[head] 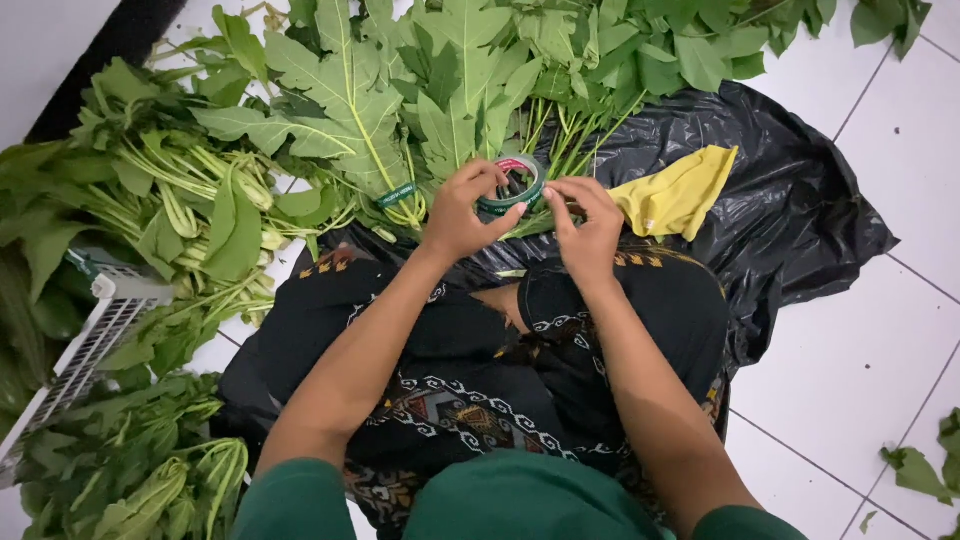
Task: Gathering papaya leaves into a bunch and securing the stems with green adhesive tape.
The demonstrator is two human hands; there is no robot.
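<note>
A roll of green tape (513, 185) is held between both hands just above the person's lap, at the near edge of the black plastic sheet (800, 200). The roll is gripped by the left hand (462, 212), fingers curled around its left rim with the thumb pressed near its lower edge. The right hand (585, 225) is set against the roll's right side, thumb and forefinger pinched together as if on the tape's loose end, though the end itself cannot be made out.

Just beyond the roll, broad lobed leaves (380, 90) are piled with their stems (560, 140) pointing towards it. A bundle already bound with a green band (396, 194) lies just left of the roll. To the right of the roll a yellow cloth (680, 190) rests on the sheet. Further left of the roll, long-stemmed greens (190, 210) and a white crate (90, 340) are seen.

The tape end could be lost against the roll if the pinch slips, or could stick to the fingers or back onto itself. The thin sheet could also be caught by a loose length of tape.
</note>
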